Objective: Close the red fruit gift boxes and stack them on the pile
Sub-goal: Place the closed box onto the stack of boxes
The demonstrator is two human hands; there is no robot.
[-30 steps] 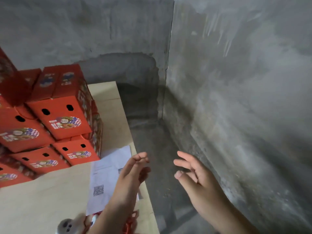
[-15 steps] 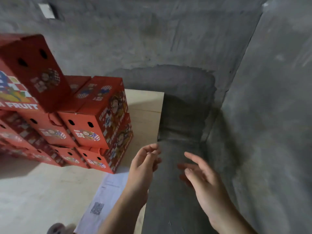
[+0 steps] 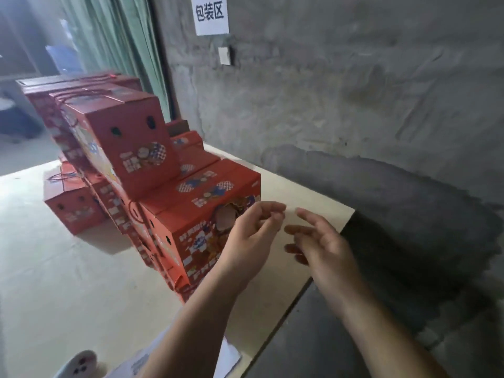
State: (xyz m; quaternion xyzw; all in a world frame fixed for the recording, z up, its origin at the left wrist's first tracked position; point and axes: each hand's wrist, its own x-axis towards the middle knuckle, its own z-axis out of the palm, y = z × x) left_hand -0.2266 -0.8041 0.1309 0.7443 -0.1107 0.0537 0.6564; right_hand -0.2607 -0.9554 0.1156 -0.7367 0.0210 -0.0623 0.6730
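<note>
Boxes [image 3: 131, 148] red, closed, stacked in stepped pile on board [image 3: 41, 268].

A pale wooden surface [image 3: 49, 282] carries a pile of red boxes [image 3: 152, 186], stacked several high toward its far edge, with the tallest part at the far left. The lowest boxes stand directly on the wood; one small box [image 3: 73, 211] sits at the pile's left end. The pile's right end stops short of the right corner, leaving bare wood there. At the near edge lies a white sheet [image 3: 229, 358] (mostly hidden behind an arm), beside a white object [image 3: 79, 364] with dark spots.
</note>
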